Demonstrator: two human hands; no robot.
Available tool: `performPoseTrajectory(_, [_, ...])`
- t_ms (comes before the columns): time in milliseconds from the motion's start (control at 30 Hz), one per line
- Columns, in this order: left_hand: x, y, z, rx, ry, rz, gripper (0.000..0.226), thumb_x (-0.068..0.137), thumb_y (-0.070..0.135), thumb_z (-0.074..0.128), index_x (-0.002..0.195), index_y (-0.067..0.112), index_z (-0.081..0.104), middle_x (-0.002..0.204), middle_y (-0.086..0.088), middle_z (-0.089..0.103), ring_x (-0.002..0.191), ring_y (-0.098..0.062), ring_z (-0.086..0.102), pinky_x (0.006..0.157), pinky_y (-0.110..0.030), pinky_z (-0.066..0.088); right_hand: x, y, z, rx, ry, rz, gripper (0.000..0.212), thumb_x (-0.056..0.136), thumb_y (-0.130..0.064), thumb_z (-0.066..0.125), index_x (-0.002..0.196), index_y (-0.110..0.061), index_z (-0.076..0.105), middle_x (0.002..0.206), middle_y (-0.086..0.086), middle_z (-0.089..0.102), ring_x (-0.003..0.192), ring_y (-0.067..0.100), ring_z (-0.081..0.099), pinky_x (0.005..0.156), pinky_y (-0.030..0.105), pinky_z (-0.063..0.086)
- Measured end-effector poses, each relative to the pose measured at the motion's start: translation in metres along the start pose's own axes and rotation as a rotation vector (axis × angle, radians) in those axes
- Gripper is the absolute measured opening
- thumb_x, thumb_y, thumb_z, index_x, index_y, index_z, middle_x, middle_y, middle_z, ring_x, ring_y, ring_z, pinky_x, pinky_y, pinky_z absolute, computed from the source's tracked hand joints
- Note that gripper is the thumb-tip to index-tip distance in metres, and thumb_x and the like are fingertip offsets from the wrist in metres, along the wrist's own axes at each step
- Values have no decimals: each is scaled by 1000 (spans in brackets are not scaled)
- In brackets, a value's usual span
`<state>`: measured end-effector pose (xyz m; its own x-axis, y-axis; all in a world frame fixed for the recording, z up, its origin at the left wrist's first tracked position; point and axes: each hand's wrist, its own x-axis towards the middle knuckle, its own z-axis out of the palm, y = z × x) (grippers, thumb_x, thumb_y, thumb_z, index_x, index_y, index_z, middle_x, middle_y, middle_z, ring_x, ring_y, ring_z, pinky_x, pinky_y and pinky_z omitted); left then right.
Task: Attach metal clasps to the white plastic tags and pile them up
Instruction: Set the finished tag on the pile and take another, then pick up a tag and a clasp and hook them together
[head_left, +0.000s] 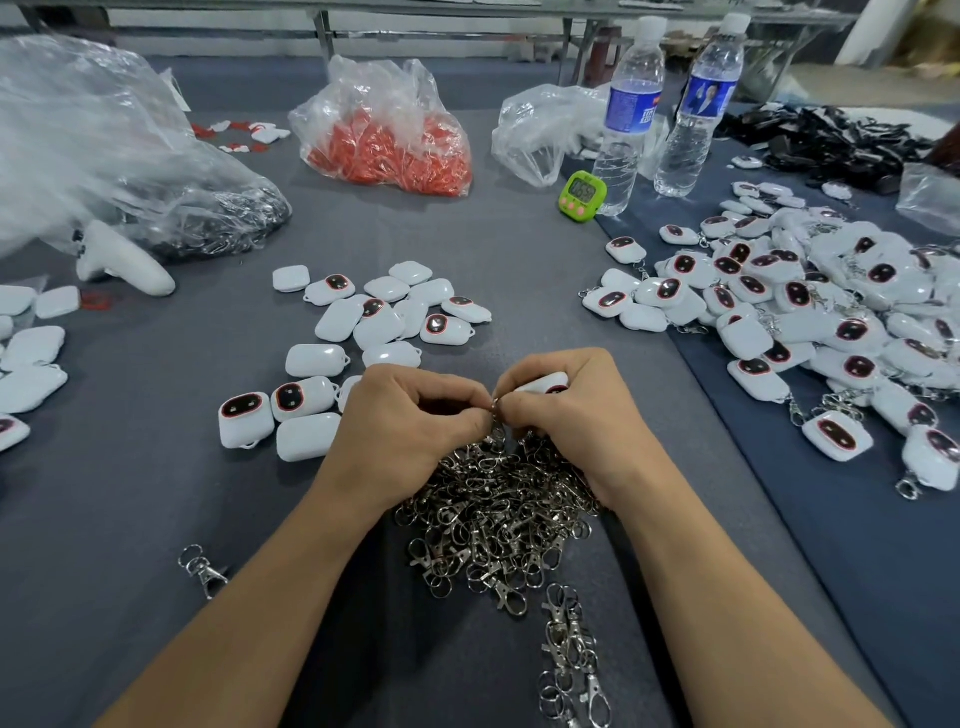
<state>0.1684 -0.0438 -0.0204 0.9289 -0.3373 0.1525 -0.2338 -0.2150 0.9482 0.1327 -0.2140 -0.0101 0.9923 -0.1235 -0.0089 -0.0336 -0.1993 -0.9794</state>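
My hands meet just below the middle of the frame, over the far edge of a heap of silver metal clasps (498, 509) that spreads down the grey cloth table (156, 493) between my forearms. My right hand (566, 415) is curled round a rounded white plastic tag (545, 385); only its top edge and a sliver of its dark, red-rimmed face show above my knuckles. My left hand (410, 415) is curled too, thumb and forefinger pinching a small metal clasp ring (496, 410) right where the two hands touch. My right fingertips press at the same spot. My fingers cover the join, so I cannot tell how the ring sits on the tag.

Just above and left of my left hand lie loose white tags (384, 317), some face up, some face down. At the right of the frame, on darker blue cloth, a big pile of tags with clasps (810, 312) lies well apart from my hands. A single stray clasp (203, 569) lies at lower left, near my left forearm. Toward the top stand two clear plastic water bottles (631, 114), with a small green timer (582, 191) beside them and a clear bag of red pieces (384, 135) further left.
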Motion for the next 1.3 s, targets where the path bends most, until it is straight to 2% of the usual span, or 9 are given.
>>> performPoseTrajectory(300, [-2,3,2,42,14,21,8,64,22,73,69,25,79,51,7,57,49,-8,45,49,-23,35,2,2,0,-38,-28,-41,14,66,-12,67,73,-19,78,60,6,68,54,14,60,56,31,47])
performPoseTrajectory(467, [2,5,-4,108,452,12,8,67,24,73,65,31,76,52,15,64,44,0,50,45,-16,39,3,6,4,-282,209,-72,24,83,-17,71,94,-38,79,80,-14,75,68,3,67,66,26,54])
performPoseTrajectory(567, [3,2,-12,369,589,72,7,72,27,73,66,27,71,58,16,65,54,-6,62,54,-25,50,2,4,7,-344,124,-108,43,95,-4,56,114,-40,71,105,-10,75,91,9,71,83,34,60])
performPoseTrajectory(700, [2,-2,-8,707,528,127,8,75,28,72,69,23,69,60,6,65,59,-22,59,58,-35,48,-5,-6,13,-475,-139,-176,44,85,-2,54,100,-38,75,90,-14,76,83,2,70,73,23,58])
performPoseTrajectory(767, [1,-5,-7,784,423,161,10,76,28,77,71,22,70,65,4,67,62,-26,59,59,-35,47,-7,-9,10,-436,-232,-150,42,76,-6,53,93,-36,77,82,-5,76,78,18,70,69,37,59])
performPoseTrajectory(867, [-1,-6,-5,802,214,254,10,77,26,78,74,21,70,70,4,68,66,-26,61,62,-37,49,-6,-6,2,-199,-33,-120,33,78,-6,55,89,-27,78,81,2,77,76,26,74,71,48,62])
performPoseTrajectory(1000, [1,-4,0,710,92,251,4,77,21,79,78,23,75,77,6,70,72,-23,63,70,-40,52,3,1,0,211,160,-13,29,79,10,53,88,-16,62,90,12,77,78,21,74,76,38,60])
performPoseTrajectory(1133, [4,-4,-2,641,76,148,9,75,26,82,83,27,79,78,8,71,75,-17,62,74,-37,51,5,6,3,40,168,-57,52,81,18,50,68,-29,69,100,-3,78,83,11,69,73,36,52])
performPoseTrajectory(1300, [5,-3,-3,645,52,137,7,75,29,81,82,30,78,72,9,68,71,-14,59,69,-34,48,7,11,9,-243,214,-70,29,81,-6,68,84,-35,75,73,-8,71,64,7,62,58,23,49])
